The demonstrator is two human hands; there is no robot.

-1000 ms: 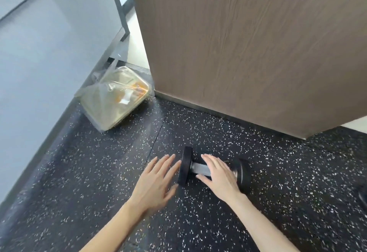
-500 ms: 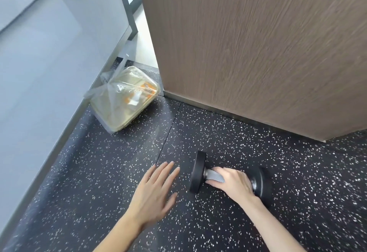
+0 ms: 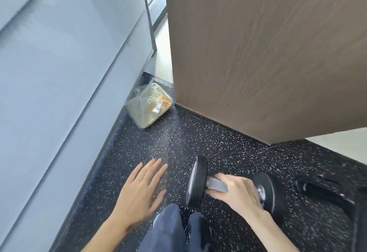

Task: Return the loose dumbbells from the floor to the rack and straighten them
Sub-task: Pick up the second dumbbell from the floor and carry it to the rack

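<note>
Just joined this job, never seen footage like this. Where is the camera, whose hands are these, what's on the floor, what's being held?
No machine here: a person works bare-handed, and the single camera sits on their head, looking forward and down. The right hand is curled round the grey handle of a black dumbbell down at the speckled rubber floor; whether it is lifted yet I cannot tell. The left hand is flat, fingers straight, holding nothing. In the corner beside the wooden panel lies a clear plastic-wrapped tray. The dark blue below is the person's trousers. The blurred black frame at the right edge may be the rack.
</note>
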